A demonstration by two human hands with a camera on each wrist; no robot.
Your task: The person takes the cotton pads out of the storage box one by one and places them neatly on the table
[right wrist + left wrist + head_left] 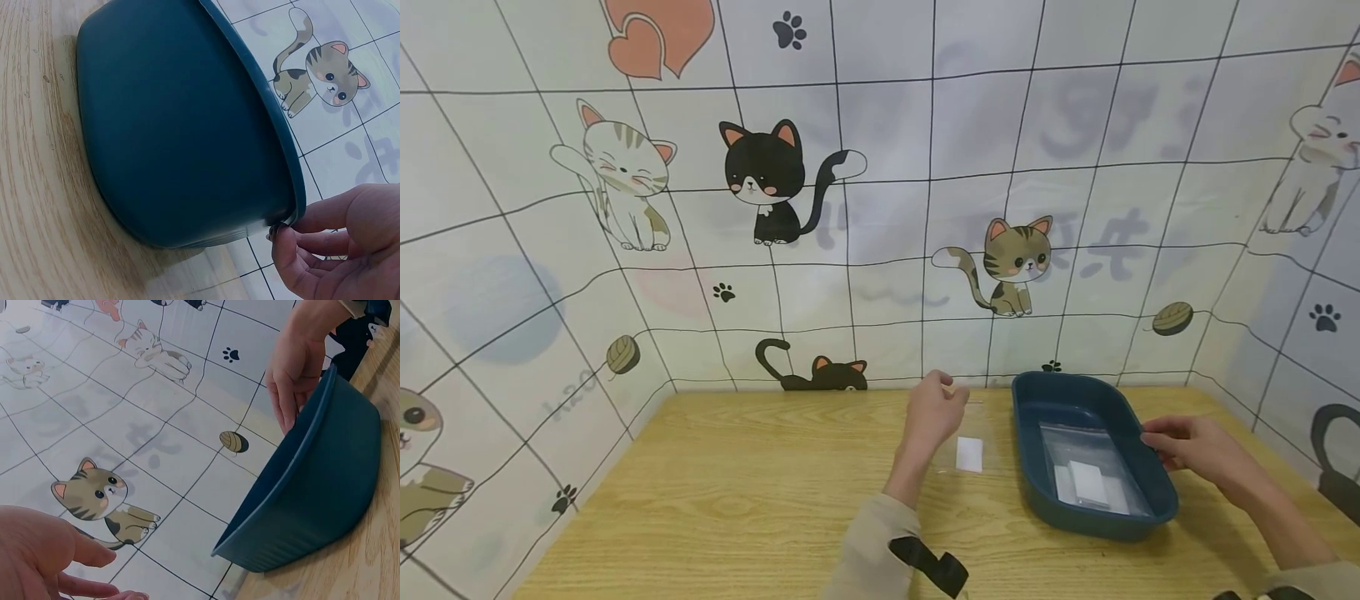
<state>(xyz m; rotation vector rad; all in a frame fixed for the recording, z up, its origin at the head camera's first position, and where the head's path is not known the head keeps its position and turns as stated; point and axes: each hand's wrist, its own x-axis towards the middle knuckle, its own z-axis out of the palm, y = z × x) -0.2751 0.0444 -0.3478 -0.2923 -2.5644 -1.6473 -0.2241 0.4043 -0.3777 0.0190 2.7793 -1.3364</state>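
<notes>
A dark blue plastic basin (1093, 523) stands on the right side of the table, with clear plastic bags (1078, 442) and white pieces (1087, 483) inside it. My right hand (1198, 454) pinches the basin's right rim, thumb and fingers on either side, as the right wrist view shows. My left hand (934, 412) hovers left of the basin, beside a flat clear bag (988, 429) with a white rectangle (969, 455) in it. In the left wrist view, the left hand's fingers (94, 553) are apart and loosely bent, with nothing between them.
The wood-patterned table (737, 492) reaches back to a wall covering (895, 225) printed with cats and grid lines. Side walls with the same print stand at the left and right. A black strap (928, 567) circles the left sleeve.
</notes>
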